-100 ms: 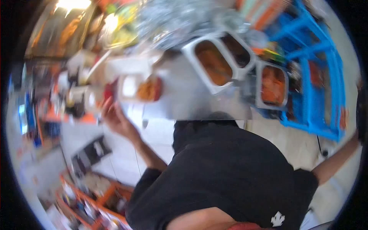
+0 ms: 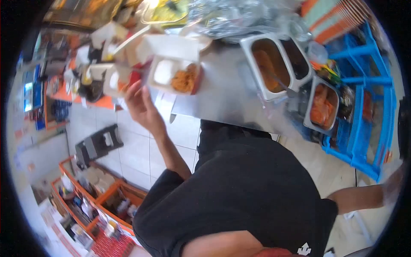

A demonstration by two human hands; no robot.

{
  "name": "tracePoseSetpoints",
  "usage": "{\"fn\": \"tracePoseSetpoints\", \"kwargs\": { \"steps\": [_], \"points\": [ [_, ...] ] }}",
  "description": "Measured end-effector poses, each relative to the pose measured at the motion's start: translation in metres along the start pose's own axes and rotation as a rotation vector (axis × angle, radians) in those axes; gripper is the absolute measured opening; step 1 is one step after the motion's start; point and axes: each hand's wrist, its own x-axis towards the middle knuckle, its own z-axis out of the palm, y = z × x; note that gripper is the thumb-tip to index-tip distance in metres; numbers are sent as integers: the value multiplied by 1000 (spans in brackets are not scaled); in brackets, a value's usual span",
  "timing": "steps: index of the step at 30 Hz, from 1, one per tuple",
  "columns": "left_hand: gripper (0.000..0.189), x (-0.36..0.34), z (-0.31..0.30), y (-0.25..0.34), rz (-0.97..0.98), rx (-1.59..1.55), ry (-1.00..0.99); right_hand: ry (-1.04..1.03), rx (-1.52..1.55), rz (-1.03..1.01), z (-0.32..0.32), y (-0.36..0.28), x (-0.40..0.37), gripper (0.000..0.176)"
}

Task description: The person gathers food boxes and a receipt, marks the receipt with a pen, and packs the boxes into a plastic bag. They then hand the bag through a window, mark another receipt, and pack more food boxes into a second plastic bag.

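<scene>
My left hand (image 2: pixel 143 107) is raised at the left edge of the metal counter (image 2: pixel 214 96), fingers apart, with nothing visible between them. Its fingertips are just below a red surface (image 2: pixel 135 77) between two open food boxes; contact is unclear. The nearer box (image 2: pixel 197 83) holds white food (image 2: pixel 164 72) and orange-brown pieces (image 2: pixel 184 79), its lid raised. Another box (image 2: pixel 107 83) lies left of it. My right arm reaches to the right edge, where my right hand (image 2: pixel 394 184) is blurred and partly cut off; what it holds cannot be seen.
Metal tubs of brown sauce (image 2: pixel 269 70) and reddish-orange food (image 2: pixel 322 107) occupy the counter's right part. Clear plastic bags (image 2: pixel 231 17) lie behind. A blue rack (image 2: pixel 368 128) stands at right. Orange-edged shelving (image 2: pixel 96 201) is at lower left, near a dark grey object (image 2: pixel 98 145).
The view has shifted, so the counter and boxes appear farther right and higher. My left hand stays close to the red surface, and my right arm appears lower at the edge.
</scene>
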Motion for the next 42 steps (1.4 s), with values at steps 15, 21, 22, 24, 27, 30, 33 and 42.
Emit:
{"fn": "tracePoseSetpoints", "kwargs": {
  "steps": [15,21,22,24,27,30,33,42],
  "points": [
    [21,61,-89,-100,-176,-178,-128,-853,1151,779,292,-300,-116,32],
    [36,133,-83,-102,446,409,-379,-824,1132,501,269,-301,-58,27],
    [39,152,-61,-111,564,420,-404,-775,1056,403,254,-310,-38,27],
    [44,184,-13,-120,774,613,-503,-570,1152,380,246,-337,-23,24],
    [37,240,45,-162,742,682,-780,-212,892,14,273,-357,-19,21],
    [40,275,46,-160,703,725,-551,-394,445,-270,295,-379,-20,18],
    [34,266,-7,-116,713,204,-484,-940,122,-97,270,-400,-12,26],
    [58,49,-106,-116,126,-36,274,-274,959,-49,267,-484,-93,32]
  ]
}}
